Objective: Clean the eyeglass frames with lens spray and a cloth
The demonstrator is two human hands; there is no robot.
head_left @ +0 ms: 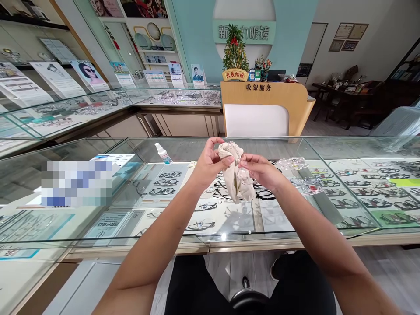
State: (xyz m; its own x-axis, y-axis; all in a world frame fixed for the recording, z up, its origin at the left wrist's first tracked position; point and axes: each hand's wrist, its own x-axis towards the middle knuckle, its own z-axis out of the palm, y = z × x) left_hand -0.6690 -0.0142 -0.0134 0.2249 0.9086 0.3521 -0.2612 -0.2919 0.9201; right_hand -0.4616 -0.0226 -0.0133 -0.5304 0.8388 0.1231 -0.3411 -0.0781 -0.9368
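Observation:
Above the glass counter, my left hand (211, 164) is closed around a cream cleaning cloth (241, 190), whose loose end hangs down. A thin pair of clear-framed eyeglasses (243, 176) lies against the cloth, partly covered by it. The fingers of my right hand (262, 170) pinch these eyeglasses at the cloth's right side. Just past my right hand, another pair of clear eyeglasses (292, 163) rests on the glass. More clear eyeglasses (306, 188) lie nearer, beside my right forearm.
A white spray bottle (163, 153) stands on the glass counter (183, 238) to the left. Blurred-out papers (77, 183) lie farther left. Inside the case are rows of eyeglasses (162, 191). Beyond it stands a wooden cashier desk (298, 105). A black stool seat (249, 302) shows below.

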